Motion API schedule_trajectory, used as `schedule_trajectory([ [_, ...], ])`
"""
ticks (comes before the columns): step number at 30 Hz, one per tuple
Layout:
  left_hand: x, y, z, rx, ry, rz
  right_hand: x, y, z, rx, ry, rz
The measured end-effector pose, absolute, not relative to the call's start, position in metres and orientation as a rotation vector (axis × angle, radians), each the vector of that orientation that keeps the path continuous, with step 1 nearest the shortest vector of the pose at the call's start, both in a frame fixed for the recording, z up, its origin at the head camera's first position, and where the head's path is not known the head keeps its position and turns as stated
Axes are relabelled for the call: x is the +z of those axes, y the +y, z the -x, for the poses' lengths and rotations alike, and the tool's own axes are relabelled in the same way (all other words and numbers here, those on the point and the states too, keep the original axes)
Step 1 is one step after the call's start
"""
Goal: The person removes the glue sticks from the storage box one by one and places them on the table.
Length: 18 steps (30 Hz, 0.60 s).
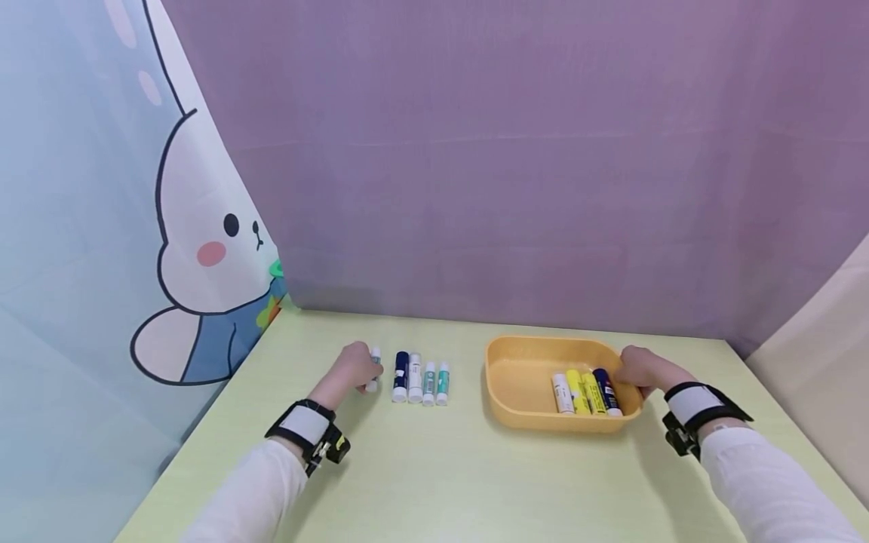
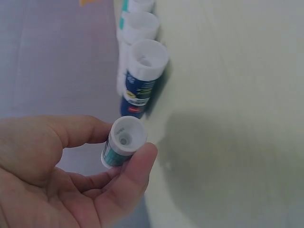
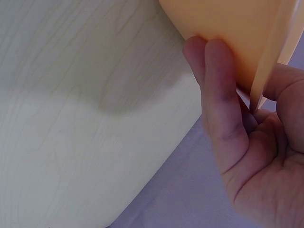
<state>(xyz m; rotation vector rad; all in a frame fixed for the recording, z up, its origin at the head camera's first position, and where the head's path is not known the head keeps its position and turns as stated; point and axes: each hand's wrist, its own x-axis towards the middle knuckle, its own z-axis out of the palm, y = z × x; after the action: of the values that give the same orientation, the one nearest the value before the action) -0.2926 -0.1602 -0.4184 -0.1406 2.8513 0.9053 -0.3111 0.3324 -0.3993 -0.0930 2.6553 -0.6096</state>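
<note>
My left hand [image 1: 354,366] pinches a small teal-and-white glue stick [image 2: 121,141] between thumb and fingers, its white base facing the left wrist camera. Just right of it, a row of glue sticks lies on the table: a navy one [image 1: 400,376], a white one [image 1: 415,377] and two teal ones [image 1: 429,383]. On the right, my right hand [image 1: 641,369] grips the side of an orange plastic basket [image 1: 519,373], thumb over the rim and fingers against the outer wall. Inside the basket, toward that hand, lie a white glue stick [image 1: 563,393], two yellow ones [image 1: 578,391] and a navy one [image 1: 607,391].
A pale green table [image 1: 434,483] carries everything. Behind it hangs a purple cloth [image 1: 516,166], and at the left a blue curtain [image 1: 61,264] with a cartoon rabbit. Table surface lies between the row and the basket.
</note>
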Motion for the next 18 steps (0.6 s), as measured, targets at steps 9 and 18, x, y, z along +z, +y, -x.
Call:
schedule_trajectory([
  [9,-0.43,-0.152,0.3,0.801,2.865,0.186,-0.399,0.333,0.313,-0.58,2.649,0.079],
  [18,-0.436,-0.148,0.303,0.76,2.904,0.205,-0.4,0.334,0.314,-0.58,2.637,0.082],
])
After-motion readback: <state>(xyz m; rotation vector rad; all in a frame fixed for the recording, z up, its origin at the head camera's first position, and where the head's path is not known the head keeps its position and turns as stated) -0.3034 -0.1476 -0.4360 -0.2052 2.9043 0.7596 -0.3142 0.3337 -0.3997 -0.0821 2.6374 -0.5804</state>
